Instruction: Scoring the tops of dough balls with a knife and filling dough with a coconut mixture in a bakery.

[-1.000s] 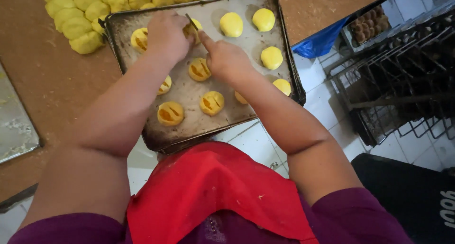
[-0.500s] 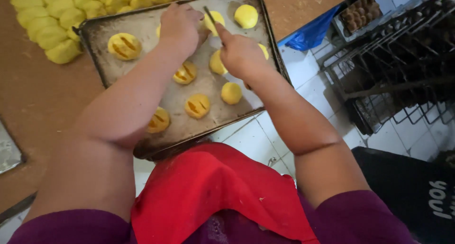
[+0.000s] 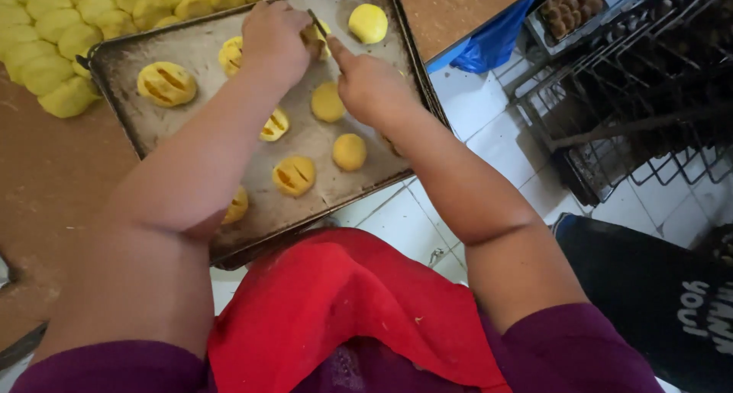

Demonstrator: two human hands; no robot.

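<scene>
A dark metal baking tray (image 3: 206, 53) holds several yellow dough balls, some scored with slits (image 3: 166, 84), some smooth (image 3: 349, 151). My left hand (image 3: 272, 40) rests on a dough ball near the tray's far side, fingers curled over it. My right hand (image 3: 372, 88) grips a thin blade (image 3: 315, 23), its tip at that same dough ball beside my left fingers. A smooth ball (image 3: 367, 23) lies at the tray's far right corner.
A pile of unscored yellow dough pieces (image 3: 76, 19) lies on the brown table beyond the tray. A wire rack (image 3: 649, 95) stands on the white tiled floor at right, with a blue bag (image 3: 492, 42) near it. My red apron (image 3: 343, 309) fills the bottom.
The view has shifted, so the tray sits further right and up. Both hands stay together at the far dough ball, the blade still on it.
</scene>
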